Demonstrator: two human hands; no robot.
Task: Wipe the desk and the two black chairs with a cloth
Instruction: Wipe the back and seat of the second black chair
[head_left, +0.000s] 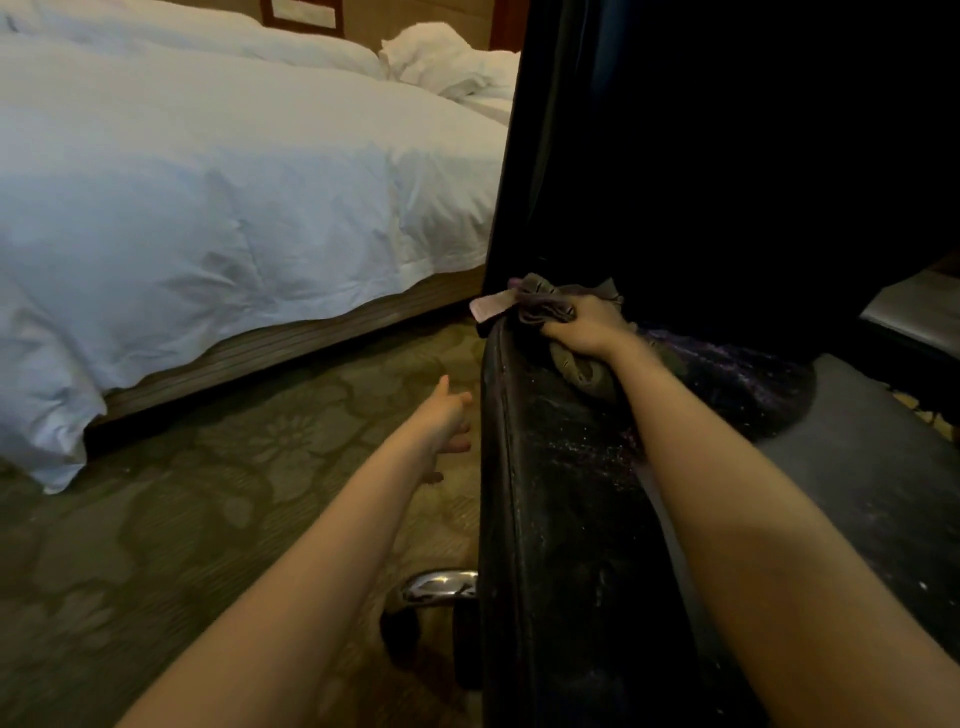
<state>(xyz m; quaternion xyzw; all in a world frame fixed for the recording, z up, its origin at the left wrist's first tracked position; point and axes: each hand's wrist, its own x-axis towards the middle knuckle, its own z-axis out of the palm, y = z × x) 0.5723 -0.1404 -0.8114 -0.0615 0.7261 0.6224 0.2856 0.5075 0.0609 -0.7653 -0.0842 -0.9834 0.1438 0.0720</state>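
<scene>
Now right hand (582, 325) grips bunched cloth (545, 304) on chair (561, 493), tag (491, 305) pointing left.

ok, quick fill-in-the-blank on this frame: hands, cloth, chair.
1. The right hand grips the ____ on the seat of the black chair.
2. The left hand, fingers extended beside the chair, holds ____.
3. Left of the chair, the bed is covered by a ____ duvet.
Missing words: cloth; nothing; white.
</scene>
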